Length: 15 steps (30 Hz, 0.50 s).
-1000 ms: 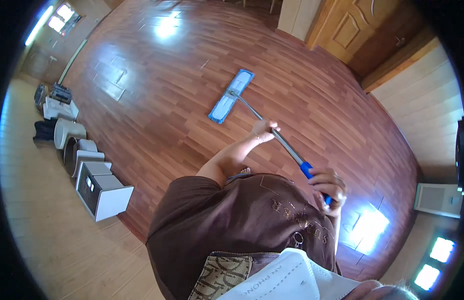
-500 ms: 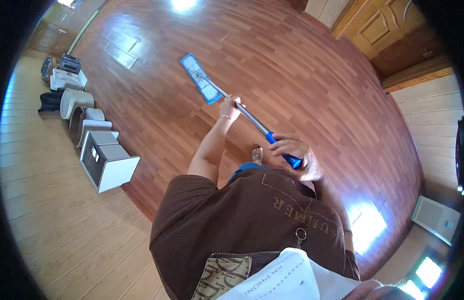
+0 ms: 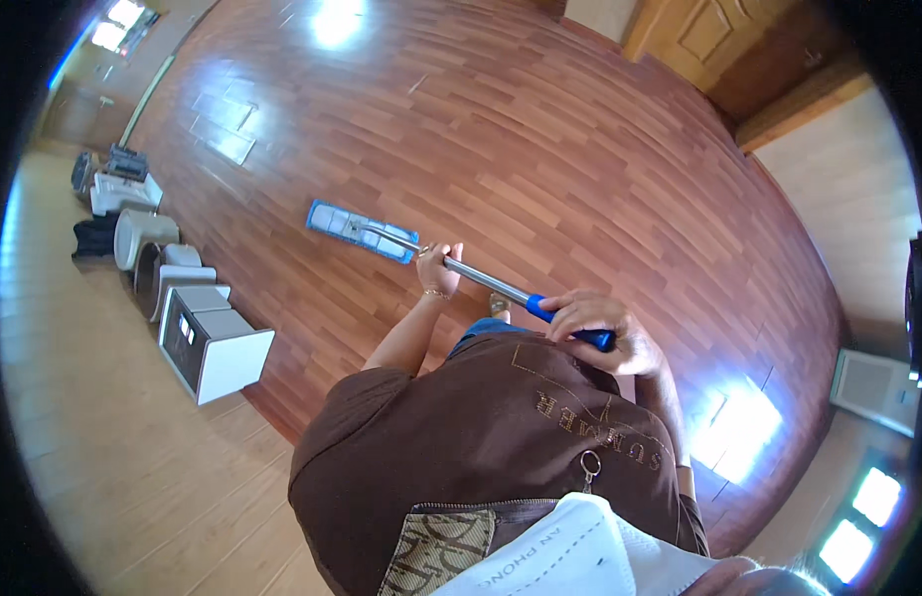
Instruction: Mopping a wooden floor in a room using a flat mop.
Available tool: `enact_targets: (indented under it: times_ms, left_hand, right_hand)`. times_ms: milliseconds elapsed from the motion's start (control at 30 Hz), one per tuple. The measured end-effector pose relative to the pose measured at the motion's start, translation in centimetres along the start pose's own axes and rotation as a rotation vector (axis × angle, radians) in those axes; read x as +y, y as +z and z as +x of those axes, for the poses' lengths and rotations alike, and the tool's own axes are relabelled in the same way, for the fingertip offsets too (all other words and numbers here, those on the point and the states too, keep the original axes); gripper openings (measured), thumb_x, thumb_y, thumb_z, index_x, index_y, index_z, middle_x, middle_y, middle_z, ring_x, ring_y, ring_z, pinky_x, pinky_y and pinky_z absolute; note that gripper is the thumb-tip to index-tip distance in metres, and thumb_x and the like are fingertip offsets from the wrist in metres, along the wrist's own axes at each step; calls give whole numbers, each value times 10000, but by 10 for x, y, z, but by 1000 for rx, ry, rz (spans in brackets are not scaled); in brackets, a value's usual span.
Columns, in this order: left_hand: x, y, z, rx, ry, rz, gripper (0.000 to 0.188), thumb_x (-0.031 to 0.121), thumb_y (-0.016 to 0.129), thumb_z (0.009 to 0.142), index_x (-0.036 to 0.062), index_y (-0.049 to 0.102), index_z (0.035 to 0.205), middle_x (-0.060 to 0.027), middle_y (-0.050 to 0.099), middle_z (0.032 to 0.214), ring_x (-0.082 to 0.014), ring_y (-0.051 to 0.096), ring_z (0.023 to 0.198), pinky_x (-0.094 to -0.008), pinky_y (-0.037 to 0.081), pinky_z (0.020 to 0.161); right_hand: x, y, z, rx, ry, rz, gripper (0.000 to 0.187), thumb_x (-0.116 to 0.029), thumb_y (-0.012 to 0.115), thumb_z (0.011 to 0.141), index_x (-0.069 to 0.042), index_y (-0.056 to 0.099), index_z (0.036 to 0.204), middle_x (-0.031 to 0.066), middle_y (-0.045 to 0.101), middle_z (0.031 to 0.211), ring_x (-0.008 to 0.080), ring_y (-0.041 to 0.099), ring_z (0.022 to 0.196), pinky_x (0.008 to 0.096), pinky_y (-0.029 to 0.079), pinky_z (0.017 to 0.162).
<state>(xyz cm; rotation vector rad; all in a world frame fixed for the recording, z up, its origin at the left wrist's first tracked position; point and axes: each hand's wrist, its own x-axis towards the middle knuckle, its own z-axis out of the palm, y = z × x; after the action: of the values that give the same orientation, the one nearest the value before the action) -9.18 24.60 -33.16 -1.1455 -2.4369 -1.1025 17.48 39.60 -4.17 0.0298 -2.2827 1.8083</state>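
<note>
Head view: a glossy brown plank floor (image 3: 600,169), bright with reflections, spreads between pale walls (image 3: 123,457), with a wooden door (image 3: 704,38) at upper right and a white box (image 3: 232,353) near the left wall. The mop (image 3: 488,282) slants before the person, its flat, blue-edged head (image 3: 330,221) on the floor. The left hand (image 3: 438,270) curls its fingers round the silver pole; the right hand (image 3: 620,336) grasps the blue grip (image 3: 541,307).

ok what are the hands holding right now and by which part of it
A flat mop: the left hand grips its metal pole, the right hand its blue handle end.
</note>
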Motion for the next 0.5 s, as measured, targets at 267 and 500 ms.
enact_targets:
  times_ms: [267, 500]
  left_hand:
    - [105, 3, -3, -158, 176, -254, 417, 188, 741, 764, 66, 421, 527, -152, 497, 530, -366, 496, 516, -452, 373, 503]
    - [186, 30, -34, -408, 391, -406, 410, 266, 745, 735, 66, 449, 533, -127, 499, 558, -331, 542, 569, -433, 412, 548]
  right_hand:
    - [-60, 0, -79, 176, 7, -201, 222, 35, 659, 672, -47, 684, 877, 94, 703, 877, 343, 659, 993, 447, 493, 874]
    - [-112, 40, -157, 444, -5, -506, 258, -22, 634, 565, -69, 693, 811, 98, 704, 798, 337, 692, 886, 429, 476, 749]
